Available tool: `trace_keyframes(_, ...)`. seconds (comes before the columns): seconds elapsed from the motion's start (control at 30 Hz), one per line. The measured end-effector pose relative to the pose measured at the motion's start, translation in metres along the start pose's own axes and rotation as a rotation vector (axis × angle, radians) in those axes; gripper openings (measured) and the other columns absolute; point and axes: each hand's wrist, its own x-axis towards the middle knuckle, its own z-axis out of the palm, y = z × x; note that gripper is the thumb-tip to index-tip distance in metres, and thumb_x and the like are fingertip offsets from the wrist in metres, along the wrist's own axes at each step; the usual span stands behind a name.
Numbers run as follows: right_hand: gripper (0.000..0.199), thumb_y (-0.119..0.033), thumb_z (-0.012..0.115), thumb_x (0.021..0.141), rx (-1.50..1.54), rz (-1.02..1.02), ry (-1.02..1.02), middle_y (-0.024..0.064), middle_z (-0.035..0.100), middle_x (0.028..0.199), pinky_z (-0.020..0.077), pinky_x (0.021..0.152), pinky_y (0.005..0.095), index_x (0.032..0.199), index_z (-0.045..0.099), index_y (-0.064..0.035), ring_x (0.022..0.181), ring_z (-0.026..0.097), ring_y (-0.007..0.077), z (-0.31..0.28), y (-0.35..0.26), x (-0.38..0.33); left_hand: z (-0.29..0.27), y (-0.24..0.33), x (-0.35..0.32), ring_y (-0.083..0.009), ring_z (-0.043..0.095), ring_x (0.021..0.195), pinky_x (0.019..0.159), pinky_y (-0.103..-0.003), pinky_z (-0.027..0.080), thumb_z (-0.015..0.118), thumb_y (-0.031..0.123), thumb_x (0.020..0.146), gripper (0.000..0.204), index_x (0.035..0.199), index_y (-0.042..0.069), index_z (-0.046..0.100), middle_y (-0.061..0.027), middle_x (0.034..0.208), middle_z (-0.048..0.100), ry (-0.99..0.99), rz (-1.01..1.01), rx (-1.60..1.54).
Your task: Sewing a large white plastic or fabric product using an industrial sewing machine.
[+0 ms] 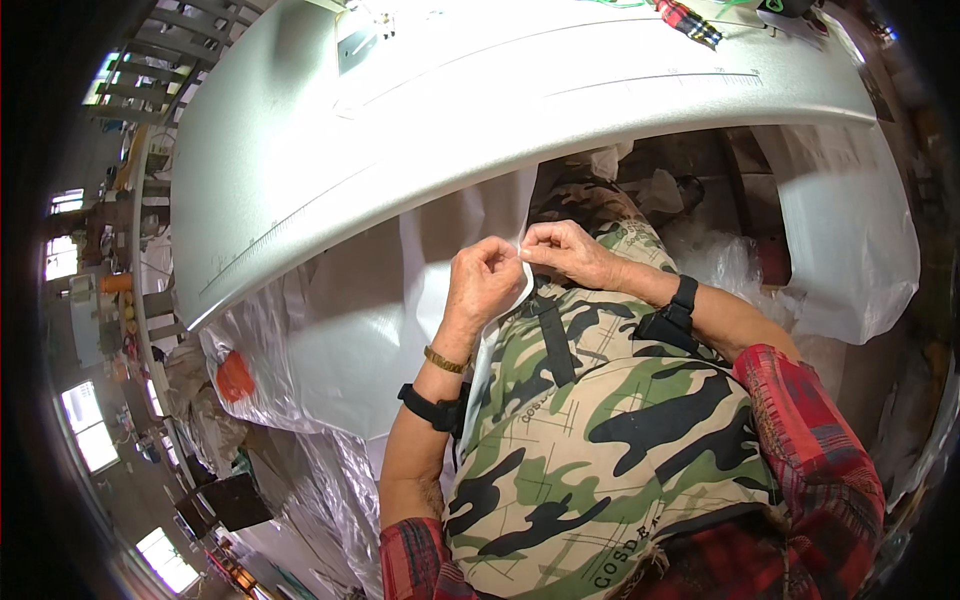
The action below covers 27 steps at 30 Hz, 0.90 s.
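In front of my lap, below the table's near edge, my left hand (pixel 482 287) pinches the edge of a thin white sheet (pixel 432 285) between thumb and fingers. Close against it, my right hand (pixel 572 253) is also closed in a pinch on that edge, the fingertips of both hands almost touching. The sheet hangs down to the left of my lap, and a strip of it runs under my left wrist. Whether it is cloth or plastic, I cannot tell. A camouflage apron (pixel 620 400) covers my lap beneath both hands.
A pale worktable (pixel 400 190) with printed rulers curves ahead, bearing a metal plate (pixel 358 48) and a red plaid-covered object (pixel 688 22). Clear plastic (pixel 265 335) with an orange-red patch (pixel 235 377) hangs at left. Another white sheet (pixel 850 240) drapes off the table's right end.
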Motion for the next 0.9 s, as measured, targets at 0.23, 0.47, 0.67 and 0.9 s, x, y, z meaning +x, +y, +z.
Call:
trace_keyframes(0.23,0.026,-0.024,0.061,0.097,-0.048,-0.033,-0.002,-0.0045,0.054,0.073,0.0392,0.059,0.0233,0.086,0.063,0.0001,0.069,0.045,0.0033,0.0003,-0.0021,-0.0011,-0.0016,-0.0003,0.0001,-0.0065,0.059,0.06,0.056,-0.022,0.049,0.063,0.005,0.088,0.01,0.082,-0.004,0.065,-0.0034,0.067,0.065,0.016,-0.027,0.026)
trace_keyframes(0.47,0.026,-0.025,0.06,0.099,-0.013,-0.021,-0.031,-0.0051,0.054,0.077,0.0383,0.06,0.0215,0.09,0.063,-0.0006,0.071,0.044,0.0023,0.0012,-0.0078,-0.0026,-0.0046,0.0017,0.0004,-0.0081,0.064,0.063,0.059,-0.022,0.054,0.064,0.004,0.086,0.011,0.085,-0.006,0.07,-0.0064,0.071,0.069,0.034,-0.074,0.03)
trace_keyframes(0.67,0.026,-0.026,0.059,0.099,0.034,0.015,-0.032,-0.0055,0.054,0.076,0.0373,0.058,0.021,0.088,0.062,-0.0021,0.07,0.044,0.0019,0.0022,-0.0081,-0.0034,-0.0054,0.0027,0.0005,-0.0083,0.064,0.064,0.059,-0.022,0.054,0.065,0.004,0.085,0.012,0.087,-0.006,0.071,-0.0064,0.07,0.069,0.014,-0.082,0.006)
trace_keyframes(0.9,0.029,-0.026,0.059,0.099,-0.006,0.039,0.015,-0.0042,0.054,0.069,0.0401,0.056,0.0215,0.084,0.061,-0.0015,0.064,0.048,0.0027,0.0006,-0.0054,-0.0018,-0.0032,-0.0003,0.0022,-0.0075,0.061,0.06,0.057,-0.022,0.05,0.065,0.005,0.086,0.012,0.084,-0.006,0.07,-0.0051,0.069,0.067,0.006,-0.044,0.029)
